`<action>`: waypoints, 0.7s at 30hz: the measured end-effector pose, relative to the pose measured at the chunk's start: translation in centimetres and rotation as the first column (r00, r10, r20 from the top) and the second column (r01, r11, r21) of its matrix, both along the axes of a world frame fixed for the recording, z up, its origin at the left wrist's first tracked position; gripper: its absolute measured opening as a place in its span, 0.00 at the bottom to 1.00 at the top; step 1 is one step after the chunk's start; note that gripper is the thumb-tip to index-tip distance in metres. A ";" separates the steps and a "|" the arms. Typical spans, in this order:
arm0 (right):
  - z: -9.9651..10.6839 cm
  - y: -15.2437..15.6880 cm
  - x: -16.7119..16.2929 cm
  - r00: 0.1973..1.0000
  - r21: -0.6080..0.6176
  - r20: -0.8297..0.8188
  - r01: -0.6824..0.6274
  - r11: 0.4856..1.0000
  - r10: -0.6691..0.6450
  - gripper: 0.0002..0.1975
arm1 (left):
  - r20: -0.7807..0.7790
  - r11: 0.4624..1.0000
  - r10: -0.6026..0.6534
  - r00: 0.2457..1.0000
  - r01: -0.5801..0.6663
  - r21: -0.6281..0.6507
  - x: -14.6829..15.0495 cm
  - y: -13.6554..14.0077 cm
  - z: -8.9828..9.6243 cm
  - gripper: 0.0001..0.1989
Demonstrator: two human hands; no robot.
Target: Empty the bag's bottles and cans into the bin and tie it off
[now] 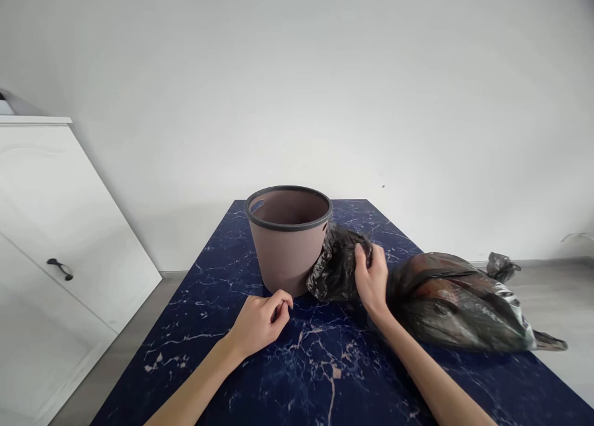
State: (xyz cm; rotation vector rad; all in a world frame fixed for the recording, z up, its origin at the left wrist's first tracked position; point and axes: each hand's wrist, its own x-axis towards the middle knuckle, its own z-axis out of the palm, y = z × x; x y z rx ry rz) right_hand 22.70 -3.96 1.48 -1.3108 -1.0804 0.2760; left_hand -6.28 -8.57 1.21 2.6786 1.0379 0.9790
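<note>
A brownish-mauve trash bin (pixel 288 256) with a dark grey rim stands upright on the table, with handle holes below its rim. My right hand (pixel 372 277) is closed on a crumpled black plastic bag (pixel 336 265), which lies against the bin's right side. Just in front of the bin's base, my left hand (pixel 263 321) has its fingers curled in, and nothing shows between them. To the right of my right hand lies a filled, dark see-through garbage bag (pixel 457 302) with reddish-brown contents. Whether the two bags are joined, I cannot tell.
The dark blue, marble-patterned table (pixel 195 333) reaches back toward a pale wall (pixel 297 92). A white cabinet (pixel 69 197) with a black handle (pixel 60 268) stands on the left. The filled bag's end hangs over the table's right edge.
</note>
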 end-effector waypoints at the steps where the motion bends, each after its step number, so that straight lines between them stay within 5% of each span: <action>1: 0.4 0.0 0.3 0.997 0.035 0.041 0.063 0.997 -0.064 0.24 | 0.006 1.000 0.004 1.000 -0.004 0.000 0.0 0.0 0.0 0.08; 9: 4.0 -3.1 2.3 0.916 0.217 0.302 0.203 0.955 -0.264 0.19 | 0.010 0.998 0.011 1.000 -0.011 -0.065 0.1 -0.1 0.1 0.08; 12: 5.0 -7.1 1.2 0.885 0.330 0.424 0.048 0.943 -0.193 0.12 | 0.036 0.991 0.030 0.999 -0.025 -0.134 0.2 -0.2 0.4 0.09; 15: 5.2 -11.0 -0.3 0.794 0.407 0.608 -0.291 0.866 -0.019 0.11 | 0.055 0.965 0.054 0.997 -0.038 -0.260 0.4 -0.3 0.8 0.09; 18: 4.5 -13.5 -1.4 0.561 0.167 0.796 -0.564 0.808 0.227 0.20 | 0.091 0.887 0.044 0.995 0.003 -0.462 0.8 -0.4 1.2 0.10; 21: 3.1 -14.8 -2.5 0.333 -0.131 0.863 -0.579 0.805 0.379 0.31 | 0.239 0.786 0.052 0.970 0.108 -0.609 1.0 -0.3 1.5 0.15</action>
